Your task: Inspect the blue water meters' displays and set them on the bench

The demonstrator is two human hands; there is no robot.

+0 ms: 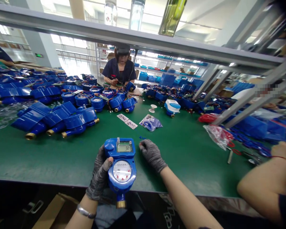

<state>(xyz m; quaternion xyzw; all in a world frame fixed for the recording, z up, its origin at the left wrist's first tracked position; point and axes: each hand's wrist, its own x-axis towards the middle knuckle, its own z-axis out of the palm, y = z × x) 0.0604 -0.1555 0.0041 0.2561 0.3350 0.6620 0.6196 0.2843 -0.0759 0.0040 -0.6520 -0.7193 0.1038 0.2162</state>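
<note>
While fast in left fingers [107, 163], blue meter [122, 170] fore-and-aft, brass end [121, 204] nearest, right fingers [145, 145] curled.

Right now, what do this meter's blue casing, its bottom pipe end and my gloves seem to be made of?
Meter casing: probably glossy blue plastic, judging by its smooth, bright reflections, though painted metal is possible. Pipe end: likely brass, from the shiny yellow-gold colour, perhaps only plated. Gloves: apparently soft grey knit fabric, as they look matte and mottled.
</note>
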